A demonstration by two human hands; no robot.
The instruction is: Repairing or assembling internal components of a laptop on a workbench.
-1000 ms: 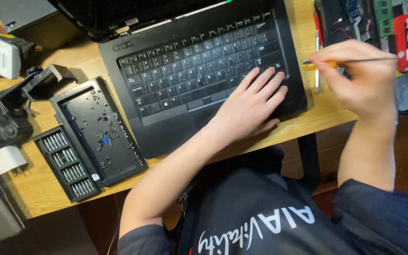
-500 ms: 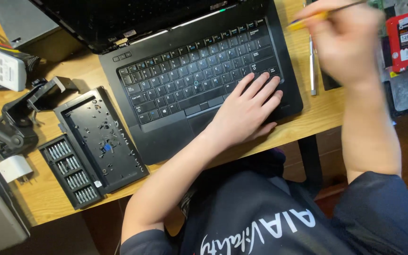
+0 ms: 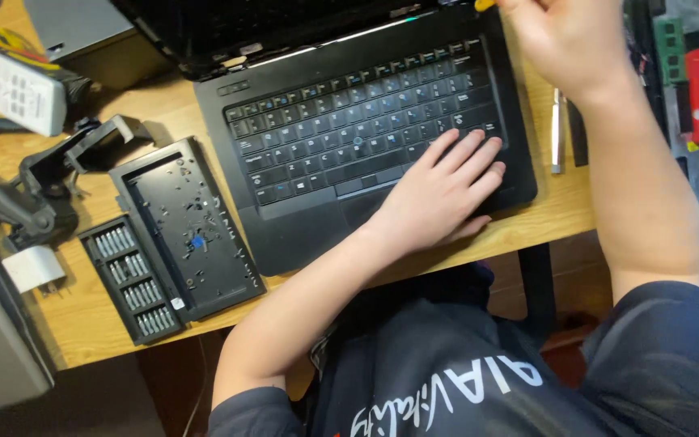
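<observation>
Trouble could come from our left hand [image 3: 438, 190], lying flat and open on the black laptop [image 3: 366, 137], pressing keys; our right hand [image 3: 564, 40] pinches a yellow-tipped tool [image 3: 485, 5] that might slip

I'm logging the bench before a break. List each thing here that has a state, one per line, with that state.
Laptop: lid open, screen dark.
Left hand: flat on the laptop's palm rest and lower keys, holding nothing.
Right hand: closed on a yellow-handled tool, raised over the laptop's top corner.
Bit case: open, bits in rows.
Black tray: lying flat, small screws scattered on it.
Metal tool: lying on the desk, untouched.
</observation>
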